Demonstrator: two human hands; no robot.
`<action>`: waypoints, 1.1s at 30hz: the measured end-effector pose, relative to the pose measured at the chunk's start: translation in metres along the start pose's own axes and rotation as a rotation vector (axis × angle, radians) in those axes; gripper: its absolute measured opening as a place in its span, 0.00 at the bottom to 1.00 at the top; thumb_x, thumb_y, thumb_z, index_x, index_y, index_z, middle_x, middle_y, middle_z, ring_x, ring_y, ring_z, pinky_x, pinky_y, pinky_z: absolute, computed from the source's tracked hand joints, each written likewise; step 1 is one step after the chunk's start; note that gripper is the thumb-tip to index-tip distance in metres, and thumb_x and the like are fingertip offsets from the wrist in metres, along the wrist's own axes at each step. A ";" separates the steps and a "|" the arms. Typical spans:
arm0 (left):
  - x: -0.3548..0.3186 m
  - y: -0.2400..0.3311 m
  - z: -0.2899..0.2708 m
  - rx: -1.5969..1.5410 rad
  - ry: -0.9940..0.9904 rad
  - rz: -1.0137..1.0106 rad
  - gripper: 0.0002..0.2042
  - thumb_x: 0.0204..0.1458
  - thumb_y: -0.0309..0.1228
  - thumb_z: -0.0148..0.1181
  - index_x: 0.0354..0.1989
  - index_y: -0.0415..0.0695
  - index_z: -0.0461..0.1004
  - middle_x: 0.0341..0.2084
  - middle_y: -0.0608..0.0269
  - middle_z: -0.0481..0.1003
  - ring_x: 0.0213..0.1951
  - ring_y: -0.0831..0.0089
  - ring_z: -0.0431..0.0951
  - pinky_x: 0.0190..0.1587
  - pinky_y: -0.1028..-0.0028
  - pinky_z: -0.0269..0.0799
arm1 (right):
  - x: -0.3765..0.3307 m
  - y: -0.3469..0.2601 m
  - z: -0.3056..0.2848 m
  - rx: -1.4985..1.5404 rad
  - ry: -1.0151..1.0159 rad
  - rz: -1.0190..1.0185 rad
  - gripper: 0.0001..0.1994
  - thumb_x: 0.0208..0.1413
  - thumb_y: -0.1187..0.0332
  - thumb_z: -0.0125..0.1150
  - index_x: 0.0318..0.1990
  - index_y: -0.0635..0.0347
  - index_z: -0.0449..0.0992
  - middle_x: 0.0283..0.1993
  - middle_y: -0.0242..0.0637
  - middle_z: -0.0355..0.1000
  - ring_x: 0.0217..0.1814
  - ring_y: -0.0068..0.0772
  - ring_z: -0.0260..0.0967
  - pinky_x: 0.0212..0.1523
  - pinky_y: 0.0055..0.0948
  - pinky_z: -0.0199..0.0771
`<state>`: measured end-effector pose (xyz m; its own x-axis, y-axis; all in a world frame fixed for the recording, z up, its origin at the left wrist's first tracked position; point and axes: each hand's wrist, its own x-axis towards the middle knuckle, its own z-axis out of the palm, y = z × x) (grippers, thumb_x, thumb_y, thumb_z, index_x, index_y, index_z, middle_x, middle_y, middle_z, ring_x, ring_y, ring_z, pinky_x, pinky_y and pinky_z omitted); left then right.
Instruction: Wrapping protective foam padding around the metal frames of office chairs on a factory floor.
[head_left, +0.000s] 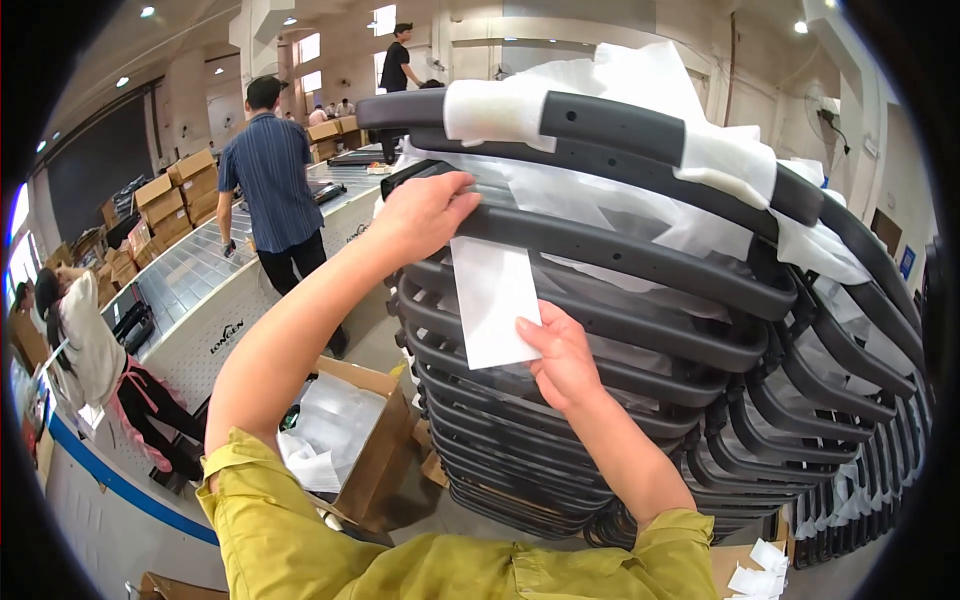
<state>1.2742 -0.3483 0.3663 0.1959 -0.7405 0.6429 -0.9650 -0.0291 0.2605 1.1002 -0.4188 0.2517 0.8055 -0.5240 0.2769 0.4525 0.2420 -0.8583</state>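
In front of me rises a tall stack of black curved frames [640,245] with small holes along their rails. My right hand [562,358] pinches the lower right edge of a white sheet [495,305], thumb on top. This flat strip hangs down in front of the rails, and its upper end passes behind one rail. My left hand [430,215] is closed over the left end of that rail, fingers curled round its top. Whether those fingers also touch the sheet is hidden. White foam wraps [493,112] sit round the topmost rail.
A cardboard box [372,465] with white sheets stands low at left. More nested frames [860,480] fill the right side, above loose white pieces [762,575]. A long conveyor line [200,250] runs at left, with a person in a striped shirt [268,180] beside it.
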 end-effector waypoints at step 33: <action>0.071 -0.082 -0.040 0.255 0.707 0.701 0.27 0.35 0.35 0.62 0.48 0.47 0.62 0.41 0.61 0.67 0.44 0.62 0.65 0.48 0.67 0.56 | -0.118 -0.159 -0.028 -0.476 0.579 -0.801 0.11 0.51 0.72 0.49 0.42 0.66 0.67 0.40 0.35 0.69 0.41 0.23 0.66 0.45 0.23 0.63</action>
<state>1.3746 -0.3719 0.4193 -0.4480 -0.0836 0.8901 -0.8940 0.0552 -0.4447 0.9225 -0.4178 0.3434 -0.0141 -0.7230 0.6907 0.4696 -0.6147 -0.6338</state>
